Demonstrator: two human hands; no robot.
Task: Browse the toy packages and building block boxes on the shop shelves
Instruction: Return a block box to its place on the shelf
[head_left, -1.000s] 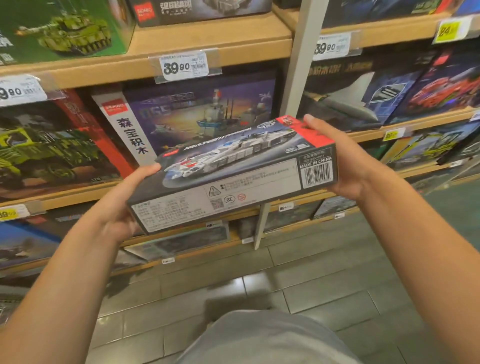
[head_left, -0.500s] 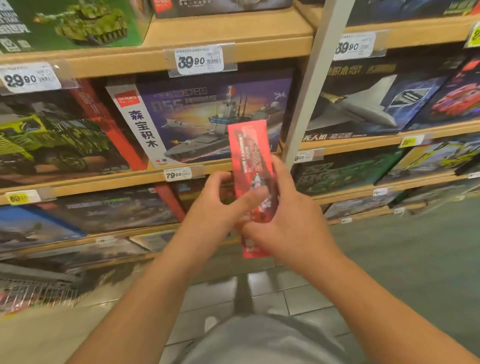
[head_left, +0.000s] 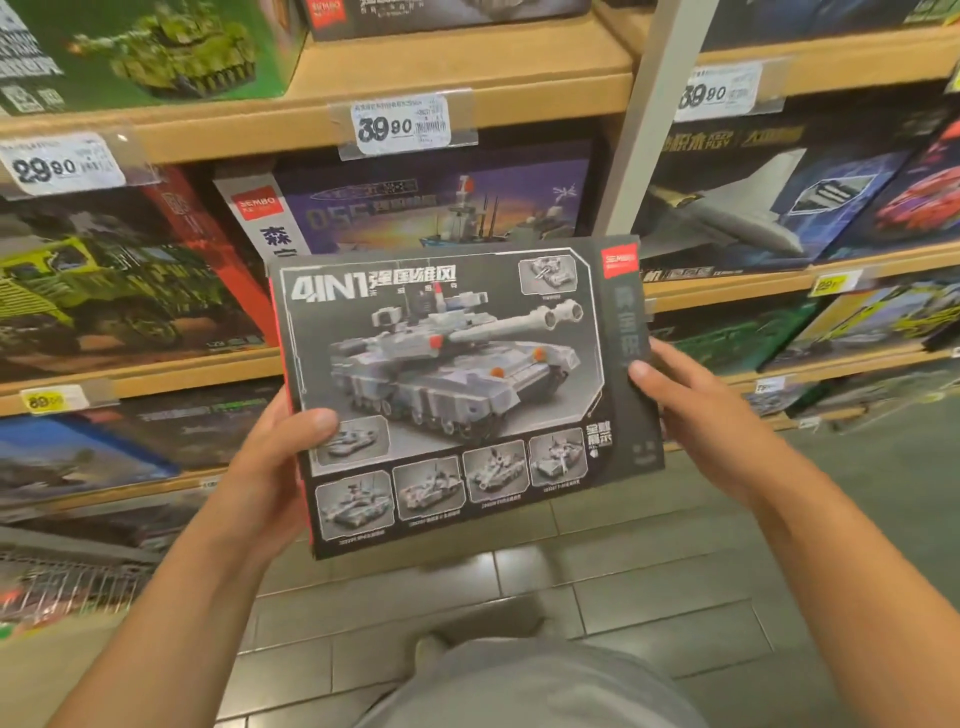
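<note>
Wooden shelves (head_left: 467, 111) run across the view, split by a pale upright post (head_left: 657, 114). On the top shelf stands a green tank box (head_left: 156, 52). The shelf below carries a box with a green truck (head_left: 98, 291), a purple warship box (head_left: 431, 208) and, right of the post, a dark box showing a grey aircraft (head_left: 753, 208). Price tags (head_left: 400, 124) reading 39.90 and 29.90 hang on the shelf edges. Lower shelves hold further boxes, blurred. Below lies a grey tiled floor (head_left: 649, 613).

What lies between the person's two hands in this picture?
The grey tank box, seen in the head view: left hand grips its left edge, right hand its right.
</note>
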